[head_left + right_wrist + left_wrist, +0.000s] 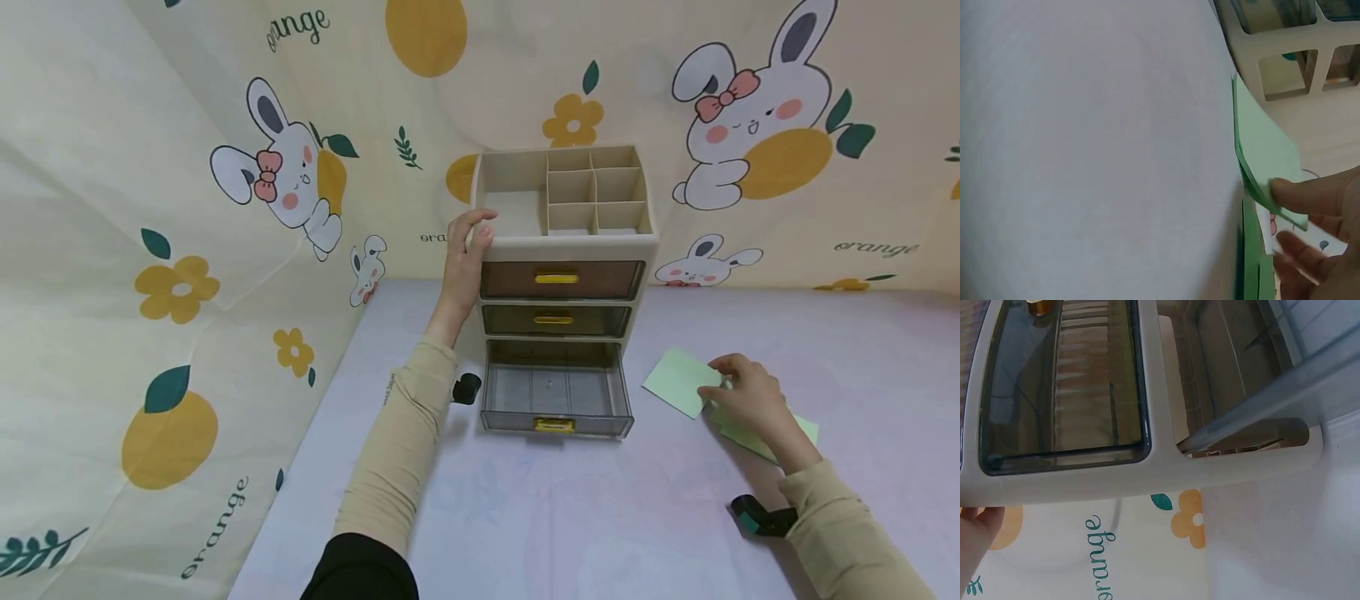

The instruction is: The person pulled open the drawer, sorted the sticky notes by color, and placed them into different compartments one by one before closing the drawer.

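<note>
A white desktop organizer (570, 248) stands against the patterned backdrop, its bottom drawer (555, 392) pulled out, with nothing visible in it. My left hand (465, 267) grips the organizer's upper left side; in the left wrist view a bit of that hand (979, 534) shows at the housing's edge. To the right of the organizer, my right hand (750, 400) pinches a light green paper square (681, 382), seen as a thin stack (1266, 147) between thumb and fingers in the right wrist view. More green paper (804, 430) lies on the table under that hand.
Two upper drawers (581, 281) of the organizer are closed, and its top tray (517, 208) has several compartments. The pale table (525, 525) meets a backdrop (495, 100) printed with rabbits and oranges. Black straps (761, 517) sit at the wrists.
</note>
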Motion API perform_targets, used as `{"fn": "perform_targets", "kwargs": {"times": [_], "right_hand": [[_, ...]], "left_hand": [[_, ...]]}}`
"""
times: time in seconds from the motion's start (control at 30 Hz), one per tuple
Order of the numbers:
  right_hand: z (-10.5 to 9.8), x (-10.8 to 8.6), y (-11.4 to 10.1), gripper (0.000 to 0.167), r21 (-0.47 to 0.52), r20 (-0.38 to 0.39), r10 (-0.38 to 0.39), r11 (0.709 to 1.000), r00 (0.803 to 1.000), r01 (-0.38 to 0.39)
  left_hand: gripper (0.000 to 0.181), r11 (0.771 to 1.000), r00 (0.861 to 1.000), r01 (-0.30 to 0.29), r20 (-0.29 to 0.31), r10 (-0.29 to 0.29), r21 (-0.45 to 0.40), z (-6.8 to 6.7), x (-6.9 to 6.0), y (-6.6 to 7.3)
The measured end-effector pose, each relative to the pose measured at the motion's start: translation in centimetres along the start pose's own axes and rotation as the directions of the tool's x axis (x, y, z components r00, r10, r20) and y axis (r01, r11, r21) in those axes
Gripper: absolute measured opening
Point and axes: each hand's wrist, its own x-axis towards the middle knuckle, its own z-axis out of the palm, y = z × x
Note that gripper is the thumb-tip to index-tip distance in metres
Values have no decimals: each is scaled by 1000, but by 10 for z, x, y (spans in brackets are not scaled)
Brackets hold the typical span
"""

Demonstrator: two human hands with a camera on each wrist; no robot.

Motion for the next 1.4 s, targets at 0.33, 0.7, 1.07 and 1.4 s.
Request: {"fn": "perform_targets", "kwargs": {"times": [0.33, 0.7, 1.07, 1.4], "right_hand": [[-7, -12, -3, 42, 41, -129, -6, 999, 992, 12], [-25, -27, -21, 35, 427, -221, -8, 898, 975, 104], [-17, -35, -71, 29, 575, -307, -175, 749, 936, 329], [11, -24, -114, 26, 398, -276, -278, 838, 920, 373]], "left_hand": [[46, 1000, 1000, 15, -1, -15, 3, 1, -2, 0], [43, 1000, 1000, 12, -4, -12, -3, 0, -1, 3], [42, 1000, 1000, 13, 5, -13, -6, -1, -1, 3], [44, 1000, 1000, 24, -5, -24, 7, 0, 0, 2]]}}
